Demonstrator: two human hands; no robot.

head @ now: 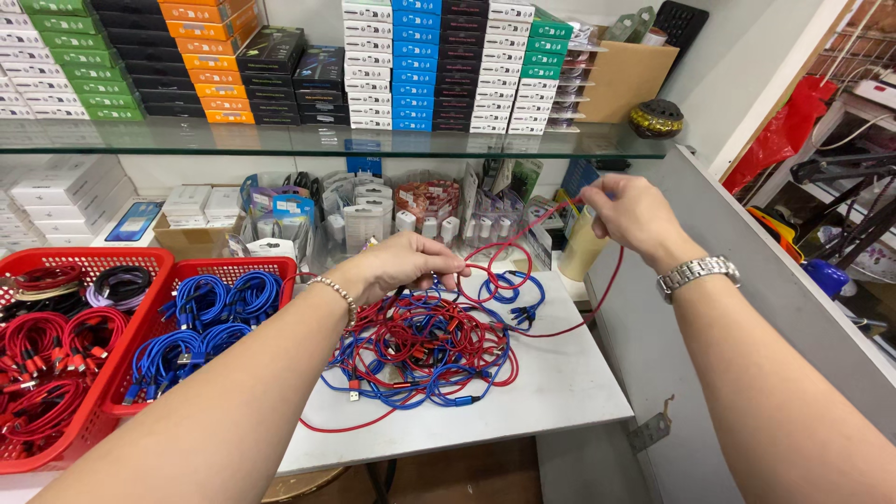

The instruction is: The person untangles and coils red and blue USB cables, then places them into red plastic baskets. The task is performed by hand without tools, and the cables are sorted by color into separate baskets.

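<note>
Landmark: tangled pile of cables [420, 350], red and blue, lying on the white bench [560, 392]
Red cable [511, 245]: running taut-ish between both hands, above the pile's far side, its long axis slanting up to the right
Left hand [401, 266]: hovering just over the pile's far edge, fingers pinching the cable's looped end
Right hand [635, 215]: raised up and right of the pile, fingers closing on the cable's other end
Nearer hand: the left is sitting closer to the pile
Red basket [149, 322]: standing left of the pile, holding coiled blue cables

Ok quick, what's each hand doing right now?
Left hand: closed, pinching a loop of the red cable.
Right hand: closed, pinching the same red cable higher up.
</note>
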